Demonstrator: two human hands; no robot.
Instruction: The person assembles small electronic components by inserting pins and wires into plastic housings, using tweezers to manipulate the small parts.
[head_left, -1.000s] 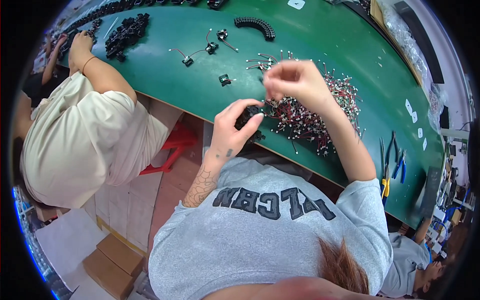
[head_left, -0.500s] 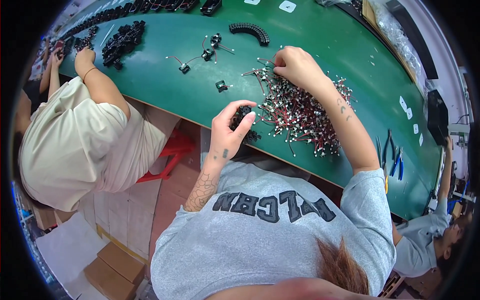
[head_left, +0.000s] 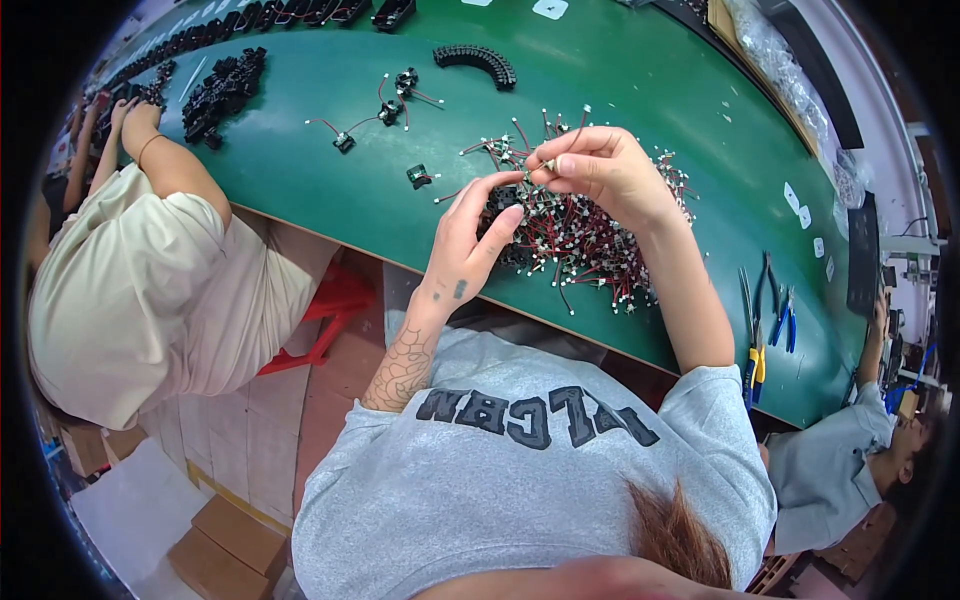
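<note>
My left hand (head_left: 468,235) is curled around a small black plastic part (head_left: 498,204), held over the near edge of the pile. Between the thumb and fingertips of my right hand (head_left: 615,185) is a small wired connector (head_left: 550,165), one of its thin leads sticking up past the fingers. My two hands nearly meet, the left forefinger reaching to the connector. Under and behind them spreads a heap of red-and-black wired connectors (head_left: 590,250) with white ends. How the black part sits in my left palm is partly hidden.
Left of the heap lie several black parts with wires (head_left: 388,112) and a lone one (head_left: 420,177). A curved black strip (head_left: 475,62) lies beyond. Pliers (head_left: 788,325) rest at the right. A co-worker in a cream shirt (head_left: 130,290) sits at my left, near a black parts pile (head_left: 225,95).
My right hand has come up off the heap with a wired connector, moving toward my left hand. My left hand has shifted slightly, still around the black part. The whole view has shifted a little.
</note>
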